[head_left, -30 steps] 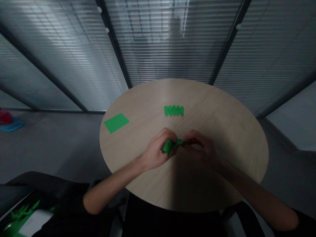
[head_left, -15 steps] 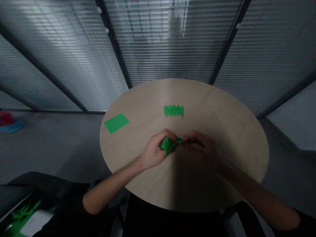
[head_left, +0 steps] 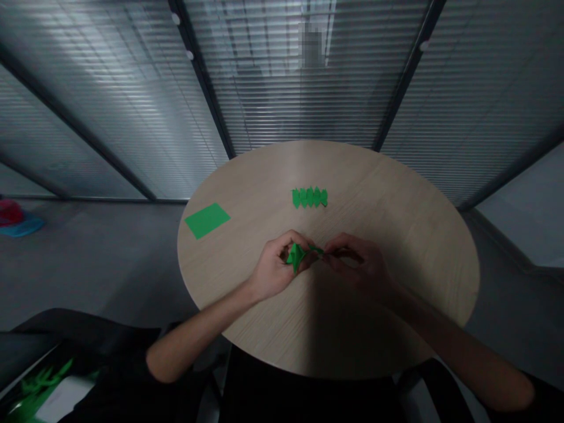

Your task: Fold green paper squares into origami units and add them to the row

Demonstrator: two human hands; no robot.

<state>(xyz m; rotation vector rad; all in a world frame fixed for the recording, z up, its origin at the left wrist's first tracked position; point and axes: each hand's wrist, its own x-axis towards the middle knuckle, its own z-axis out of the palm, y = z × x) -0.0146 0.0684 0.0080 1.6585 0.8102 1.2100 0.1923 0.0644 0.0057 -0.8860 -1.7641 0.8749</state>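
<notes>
L hand (head_left: 275,271) and R hand (head_left: 359,267) met just above the table (head_left: 396,235), close to the person's edge. Both pinched one small green paper (head_left: 296,256) between them. L fingers curled round the bulkier folded part, thumb on top, prob. to keep the creases from springing open. R fingertips nipped the thin end that stuck out toward that hand. R hand lay in shadow, so the exact grip there was hard to read. The paper was held off the wood, not pressed flat, likely so both sides could be worked w/ the fingertips. Beyond the hands, near mid-table, lay a zigzag green strip (head_left: 309,197), apart from them and untouched. Well off to the L hand's outer side, by the rim, a flat green sheet (head_left: 207,220) sat alone, within reach but out of the way.
</notes>
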